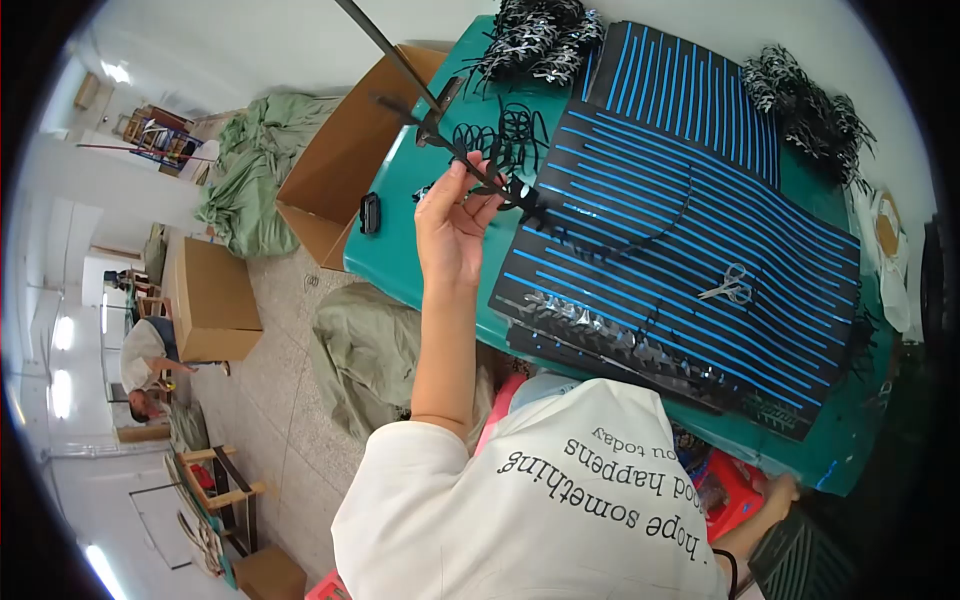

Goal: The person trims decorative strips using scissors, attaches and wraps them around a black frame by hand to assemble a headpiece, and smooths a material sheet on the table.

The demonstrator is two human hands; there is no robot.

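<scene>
My left hand (455, 215) is raised over the green table's left part. Its thumb and fingers pinch a black fringed strip (480, 178). The strip runs up towards a metal rod (385, 45) and down into a thin, blurred strand over black sheets with blue stripes (680, 235). Whether it is fixed to the rod I cannot make out. My right hand (780, 495) is low at the table's near right edge, close to a dark striped piece (800, 560); its fingers are mostly hidden. Silver scissors (730, 285) lie on the striped sheets.
Bunches of black and silver tinsel (535, 40) and more tinsel (810, 110) stand on the green table (400, 255). A small black object (370, 213) lies near its left edge. An open cardboard box (330, 170) and green cloth (365, 350) are left. A person (150, 360) bends farther off.
</scene>
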